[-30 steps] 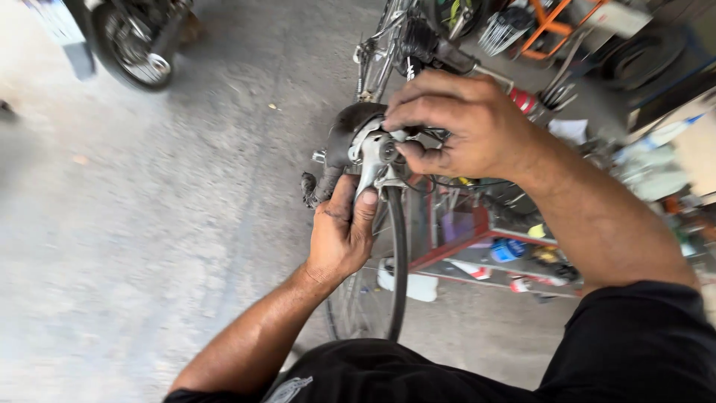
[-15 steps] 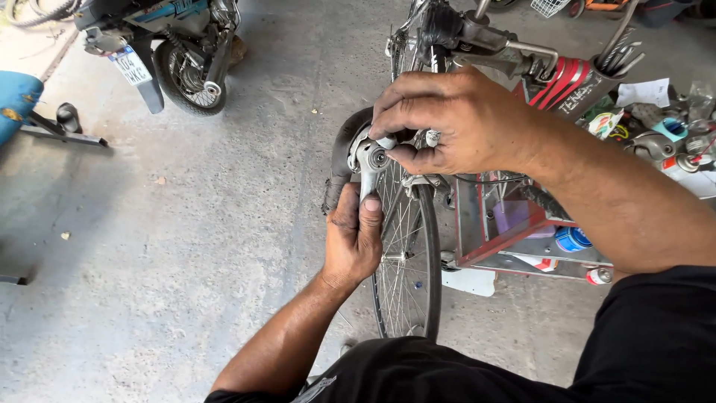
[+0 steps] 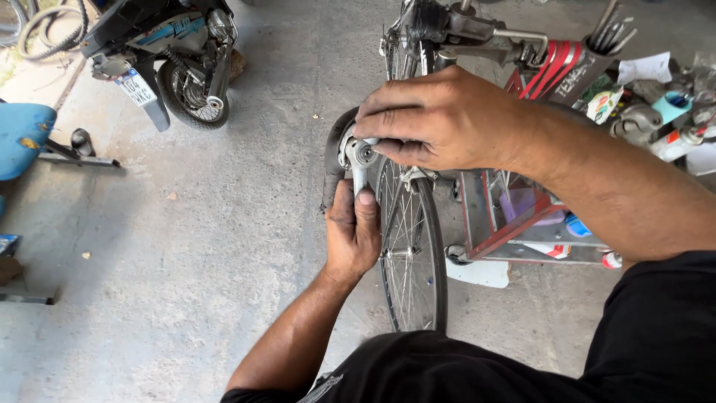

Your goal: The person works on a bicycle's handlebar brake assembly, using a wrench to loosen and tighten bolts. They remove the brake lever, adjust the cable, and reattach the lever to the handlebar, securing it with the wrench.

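- Two hands at one spot: the silver brake part (image 3: 356,155) at the top of the bicycle wheel (image 3: 412,246).
- Left hand (image 3: 353,231) directly below that part, fingers curled shut around a slim silver tool (image 3: 358,179), thumb (image 3: 365,216) pressed flat along its lower end.
- Tool's long axis close to upright, running from the left palm up into the brake part; upper end touching the round silver fitting there.
- Right hand (image 3: 436,123) above and to the right, draped over the top of the tyre (image 3: 329,160), fingers folded down onto the brake part from the far side; whether clamped on anything beyond the part itself, cannot tell, fingertips hidden.
- Brake part therefore between the two hands: just above the left grip, just under the right fingers, touching both.
- Left hand the nearer to the tool's free end; right hand the nearer to the fitting.
- Wheel standing roughly upright, rim and spokes running down toward the black-clothed lap at the frame's bottom edge.
- Behind, to the right: red metal rack (image 3: 514,224) crowded with cans and bottles, and a dark holder of hand tools (image 3: 597,52).
- Upper left, well apart: parked motorbike (image 3: 175,52) on the concrete floor (image 3: 186,283), blue seat (image 3: 22,134) at the left edge.
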